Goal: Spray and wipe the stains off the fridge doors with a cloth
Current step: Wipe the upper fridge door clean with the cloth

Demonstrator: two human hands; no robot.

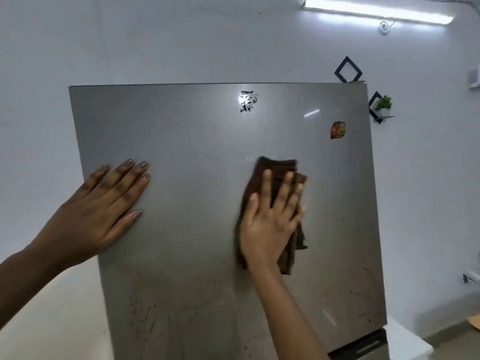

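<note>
A grey metallic fridge door (197, 141) fills the middle of the head view. My right hand (272, 216) lies flat with spread fingers on a dark brown cloth (278, 168), pressing it against the door right of centre. My left hand (104, 206) rests flat on the door's left edge, fingers straight. Brown speckled stains (148, 315) cover the lower part of the door, and a few dark spots (363, 302) sit near its lower right. No spray bottle is in view.
A torn sticker patch (248, 101) and a red-orange sticker (337, 129) are on the upper door. Black diamond wall shelves (348, 69), one with a small plant (384, 103), hang on the white wall at right. A tube light (376, 11) glows above.
</note>
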